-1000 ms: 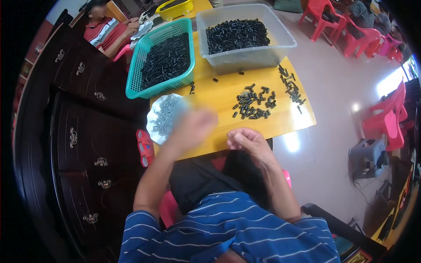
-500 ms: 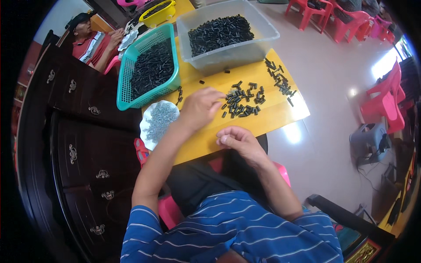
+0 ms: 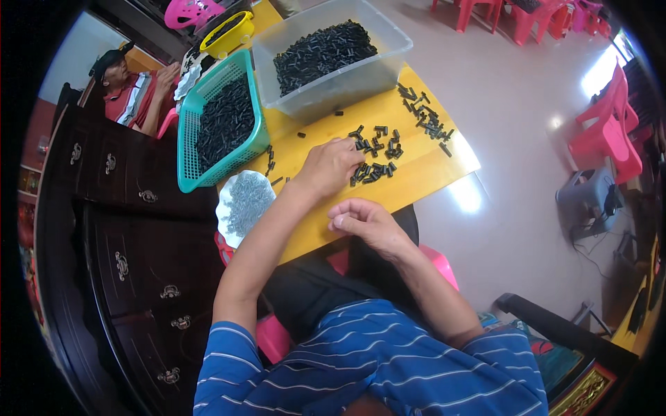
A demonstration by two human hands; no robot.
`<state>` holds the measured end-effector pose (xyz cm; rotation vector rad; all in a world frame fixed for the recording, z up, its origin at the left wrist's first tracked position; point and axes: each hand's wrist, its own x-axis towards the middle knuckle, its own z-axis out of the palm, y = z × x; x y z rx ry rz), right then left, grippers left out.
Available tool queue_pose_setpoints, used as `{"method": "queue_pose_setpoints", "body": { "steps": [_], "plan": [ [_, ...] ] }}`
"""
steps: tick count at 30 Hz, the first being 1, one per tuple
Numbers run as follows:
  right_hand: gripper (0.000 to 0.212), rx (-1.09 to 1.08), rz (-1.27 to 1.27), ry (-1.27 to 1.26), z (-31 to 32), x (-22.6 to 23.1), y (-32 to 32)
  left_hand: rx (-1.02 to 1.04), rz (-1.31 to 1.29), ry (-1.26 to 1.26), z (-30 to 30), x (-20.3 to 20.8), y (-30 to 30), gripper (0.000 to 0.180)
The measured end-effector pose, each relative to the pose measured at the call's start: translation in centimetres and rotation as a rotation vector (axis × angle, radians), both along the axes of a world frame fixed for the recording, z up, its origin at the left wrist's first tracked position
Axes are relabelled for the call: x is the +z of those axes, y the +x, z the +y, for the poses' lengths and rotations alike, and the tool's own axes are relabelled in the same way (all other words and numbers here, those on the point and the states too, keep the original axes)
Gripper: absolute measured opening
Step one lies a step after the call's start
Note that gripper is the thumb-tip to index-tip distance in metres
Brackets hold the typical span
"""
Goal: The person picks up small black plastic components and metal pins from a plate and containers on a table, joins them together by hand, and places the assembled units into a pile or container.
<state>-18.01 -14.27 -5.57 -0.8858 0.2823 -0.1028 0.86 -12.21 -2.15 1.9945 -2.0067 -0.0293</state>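
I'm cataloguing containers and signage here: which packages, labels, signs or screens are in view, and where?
No labels, signs or screens show.
Clear rectangular plastic bin: table's far side, full of small black parts.
Teal plastic mesh basket: table's left edge, black parts inside.
Yellow plastic tub: beyond the basket.

Table top [image 3: 416,177]: yellow. Small loose parts [image 3: 374,156] on it: black, as are those filling the clear grey-tinted bin [image 3: 333,93] and the teal mesh basket [image 3: 187,149]. Dish [image 3: 244,204] at the table edge: white, holding grey metallic pieces. Small tub [image 3: 229,35] beyond: yellow. Shirt [image 3: 374,367] of the wearer: blue with thin white stripes. Chairs [image 3: 610,132]: red and pink. Cabinet [image 3: 118,236]: dark brown with brass-coloured handles. Floor [image 3: 513,139]: pale beige.
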Motion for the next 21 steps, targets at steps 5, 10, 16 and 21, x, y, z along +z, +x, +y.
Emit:
{"method": "queue_pose_setpoints", "body": {
  "steps": [5, 10, 16, 21],
  "plan": [
    [0.025, 0.002, 0.000, 0.005, 0.05, 0.20, -0.03, -0.004, -0.068, -0.007, -0.09, 0.08, 0.03, 0.005],
    [0.025, 0.007, 0.011, -0.025, 0.05, 0.30, 0.00, -0.002, -0.120, 0.014, -0.18, -0.16, 0.21, 0.006],
    [0.025, 0.005, -0.001, -0.017, 0.09, 0.13, 0.09, 0.009, -0.088, 0.002, 0.20, 0.03, 0.12, 0.007],
    [0.025, 0.002, 0.008, -0.032, 0.01, 0.04, 0.07, 0.022, -0.053, 0.047, -0.10, 0.44, -0.31, 0.006]
  ]
}}
